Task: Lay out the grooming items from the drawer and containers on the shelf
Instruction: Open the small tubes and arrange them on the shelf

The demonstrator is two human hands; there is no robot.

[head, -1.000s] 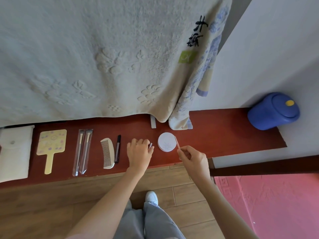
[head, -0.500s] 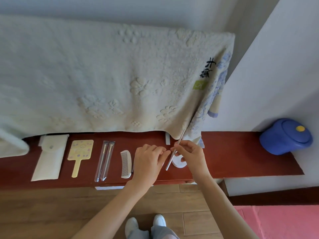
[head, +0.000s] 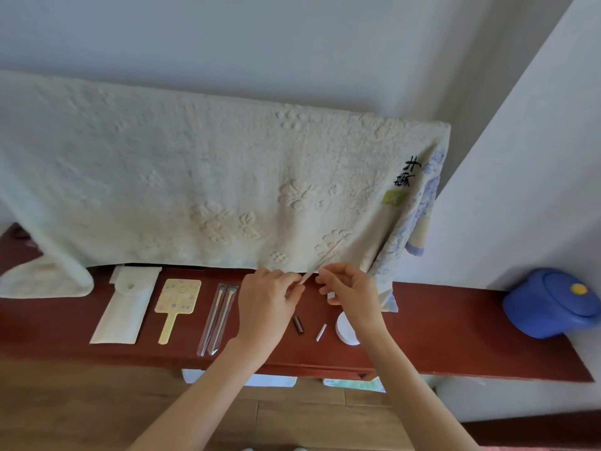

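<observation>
A thin pale stick [head: 327, 258] slants up to the right above the red shelf [head: 455, 333]. My left hand [head: 265, 307] pinches its lower end and my right hand [head: 349, 292] pinches it near the middle. On the shelf lie a white pouch [head: 125, 305], a yellow hand mirror [head: 175, 302], two brushes in clear sleeves [head: 218, 319], a dark pen [head: 298, 324], a small clear piece [head: 321, 332] and a round white case [head: 345, 330]. My left hand hides the comb.
A cream towel [head: 195, 190] hangs over the back of the shelf, with a blue-patterned cloth [head: 409, 229] beside it. A blue lidded container [head: 549, 302] lies at the shelf's right end. White items [head: 273, 380] show under the shelf's front edge. Wooden floor lies below.
Both hands have risen off the shelf with the stick, and my left hand has come onto its lower end. The small clear piece now lies on the shelf. The camera has tilted upward.
</observation>
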